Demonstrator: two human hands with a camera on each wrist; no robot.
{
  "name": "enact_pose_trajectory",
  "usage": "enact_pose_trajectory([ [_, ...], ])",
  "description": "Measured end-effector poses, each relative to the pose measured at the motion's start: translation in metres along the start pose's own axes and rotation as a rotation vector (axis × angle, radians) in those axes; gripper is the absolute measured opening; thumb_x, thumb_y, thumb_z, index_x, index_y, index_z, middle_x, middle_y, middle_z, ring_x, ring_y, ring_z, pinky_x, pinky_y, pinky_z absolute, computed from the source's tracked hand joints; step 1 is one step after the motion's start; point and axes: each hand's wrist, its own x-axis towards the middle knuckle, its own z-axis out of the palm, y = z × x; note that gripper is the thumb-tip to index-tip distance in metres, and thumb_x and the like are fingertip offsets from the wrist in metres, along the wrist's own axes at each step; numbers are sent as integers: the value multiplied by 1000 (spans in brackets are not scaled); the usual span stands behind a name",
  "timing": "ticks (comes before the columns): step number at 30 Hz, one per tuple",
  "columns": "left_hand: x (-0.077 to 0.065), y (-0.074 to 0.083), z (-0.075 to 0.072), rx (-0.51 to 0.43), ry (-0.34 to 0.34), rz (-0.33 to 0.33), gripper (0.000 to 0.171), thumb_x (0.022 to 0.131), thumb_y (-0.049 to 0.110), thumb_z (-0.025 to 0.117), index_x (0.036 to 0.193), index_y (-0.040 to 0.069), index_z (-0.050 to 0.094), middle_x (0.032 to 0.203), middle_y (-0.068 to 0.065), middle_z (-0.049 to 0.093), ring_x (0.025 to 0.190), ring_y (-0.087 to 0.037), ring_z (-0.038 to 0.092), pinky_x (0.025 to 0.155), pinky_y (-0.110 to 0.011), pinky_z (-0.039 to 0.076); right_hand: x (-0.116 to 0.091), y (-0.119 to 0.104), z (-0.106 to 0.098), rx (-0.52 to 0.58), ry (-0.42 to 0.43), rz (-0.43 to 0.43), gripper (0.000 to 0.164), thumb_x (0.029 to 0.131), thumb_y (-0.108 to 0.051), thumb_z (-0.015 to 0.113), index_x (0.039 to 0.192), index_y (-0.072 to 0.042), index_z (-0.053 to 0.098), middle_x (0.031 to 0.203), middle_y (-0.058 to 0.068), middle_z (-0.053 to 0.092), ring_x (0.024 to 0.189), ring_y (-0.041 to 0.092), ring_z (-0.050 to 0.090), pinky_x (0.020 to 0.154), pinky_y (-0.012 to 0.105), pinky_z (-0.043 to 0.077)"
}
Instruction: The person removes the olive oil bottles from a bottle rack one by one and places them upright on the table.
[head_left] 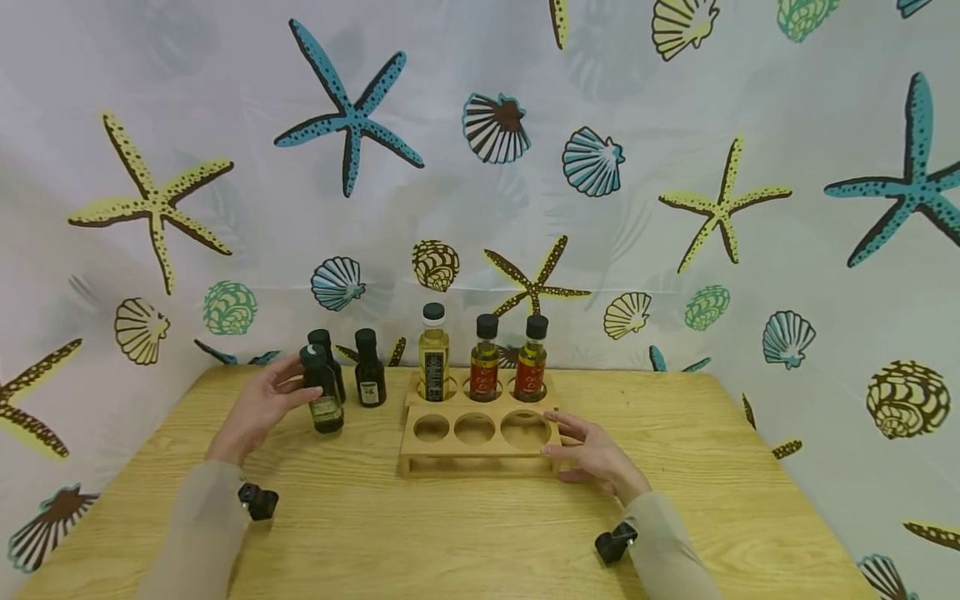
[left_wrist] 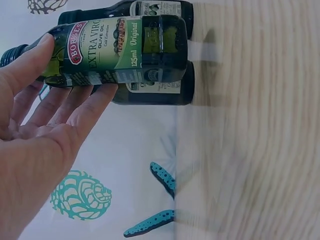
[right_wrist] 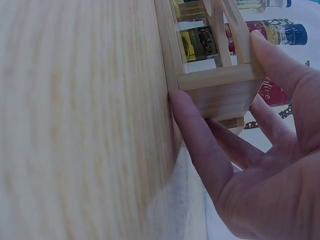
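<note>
My left hand grips a small dark-green olive oil bottle, thumb on one side and fingers on the other. Its green label faces the left wrist camera; in the head view it leans slightly. Whether its base touches the table cannot be told. Right behind it stand two more dark bottles, one partly hidden and one to its right. My right hand holds the right end of a two-tier wooden rack, thumb on the top edge and fingers along the end panel.
In the rack's back row stand a pale-yellow oil bottle and two red-labelled bottles, one in the middle and one at right. The front row shows three bare round holes. A patterned curtain hangs behind the wooden table.
</note>
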Motion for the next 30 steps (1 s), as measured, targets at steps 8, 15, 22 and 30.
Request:
enact_pose_trajectory([
  [8, 2, -10, -11, 11, -8, -49, 91, 95, 27, 66, 158, 9, 3, 158, -31, 15, 143, -52, 23, 110, -60, 31, 1, -1, 0, -3, -10, -3, 67, 86, -23, 78, 146, -27, 48, 159, 22, 26, 132, 43, 47, 81, 47, 58],
  [15, 1, -19, -23, 18, 41, -68, 92, 96, 32, 65, 158, 3, 4, 158, -31, 16, 142, -52, 24, 109, -59, 33, 2, 0, -2, -4, -12, -12, 68, 86, -24, 78, 147, -26, 48, 158, 23, 26, 131, 43, 48, 81, 47, 59],
  [22, 4, -22, -32, 15, 53, -79, 89, 97, 31, 64, 157, 3, 4, 158, -31, 15, 142, -51, 23, 109, -59, 32, 1, 1, -3, -10, -14, -16, 68, 86, -23, 77, 147, -26, 47, 158, 22, 27, 133, 44, 45, 80, 46, 59],
  [30, 7, -29, -40, 48, 81, -91, 91, 95, 32, 65, 157, 2, 6, 158, -32, 16, 141, -51, 26, 105, -48, 43, 3, 3, -3, -10, -4, -12, 67, 86, -22, 77, 146, -27, 48, 158, 22, 28, 134, 43, 45, 80, 46, 59],
])
